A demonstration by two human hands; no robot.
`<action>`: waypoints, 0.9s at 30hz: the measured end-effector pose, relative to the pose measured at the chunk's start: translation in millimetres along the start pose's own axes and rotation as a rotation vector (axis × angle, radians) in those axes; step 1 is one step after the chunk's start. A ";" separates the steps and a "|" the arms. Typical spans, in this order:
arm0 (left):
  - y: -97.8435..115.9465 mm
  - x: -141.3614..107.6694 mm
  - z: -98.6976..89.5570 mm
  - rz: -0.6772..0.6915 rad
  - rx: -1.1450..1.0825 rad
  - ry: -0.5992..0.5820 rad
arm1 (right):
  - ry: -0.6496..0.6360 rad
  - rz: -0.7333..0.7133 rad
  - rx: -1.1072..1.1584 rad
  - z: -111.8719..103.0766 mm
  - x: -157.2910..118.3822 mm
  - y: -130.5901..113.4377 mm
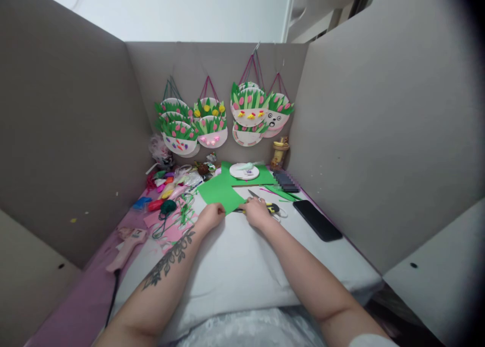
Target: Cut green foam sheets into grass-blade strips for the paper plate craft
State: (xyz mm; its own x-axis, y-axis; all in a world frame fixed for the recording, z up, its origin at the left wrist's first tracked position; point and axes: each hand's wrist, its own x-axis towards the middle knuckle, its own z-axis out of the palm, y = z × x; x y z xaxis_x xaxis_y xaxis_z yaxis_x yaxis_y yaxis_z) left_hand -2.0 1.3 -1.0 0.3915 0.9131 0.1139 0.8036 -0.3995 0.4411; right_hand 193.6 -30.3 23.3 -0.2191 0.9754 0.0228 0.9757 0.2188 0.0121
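Observation:
A green paper sheet [222, 189] lies over the white table cover, its near corner between my two hands. My left hand [212, 217] is closed at the sheet's lower left edge, fingers curled in. My right hand [256, 211] rests at the sheet's right corner, with fingers bent down; whether it grips the paper is too small to tell. Beside and partly under my right hand are scissors [253, 193] and a yellow and black tool [272, 207]. A white paper plate [244, 171] sits on green paper behind the hands.
At the left lie a pink glue gun [129, 243], pink paper scraps [153, 219] and dark green yarn [167, 208]. A black phone [317, 220] is on the right. Decorated plate baskets [248, 107] hang on the grey back panel; side panels stand left and right.

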 end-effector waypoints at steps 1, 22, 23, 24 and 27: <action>-1.6 -0.7 -1.0 0.034 -0.004 -0.011 | 0.000 -0.001 -0.001 0.5 0.0 0.0; -15.2 -2.6 -9.3 0.145 -0.002 -0.117 | 0.040 -0.027 -0.016 -0.2 -8.2 -16.1; -15.4 -2.4 -8.7 0.142 0.003 -0.113 | 0.041 -0.030 -0.017 -0.1 -8.7 -17.0; -15.6 -2.1 -8.1 0.140 0.008 -0.109 | 0.042 -0.034 -0.017 -0.2 -9.2 -18.2; -16.3 -1.6 -6.2 0.138 0.024 -0.099 | 0.043 -0.052 -0.018 -1.1 -11.2 -23.9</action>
State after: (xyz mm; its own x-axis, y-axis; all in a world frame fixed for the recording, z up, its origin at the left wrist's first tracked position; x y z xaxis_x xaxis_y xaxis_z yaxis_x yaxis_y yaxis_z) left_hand -18.5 6.8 -2.9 0.5398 0.8377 0.0830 0.7494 -0.5231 0.4058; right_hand 172.8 -46.4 23.9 -0.2697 0.9608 0.0648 0.9629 0.2681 0.0322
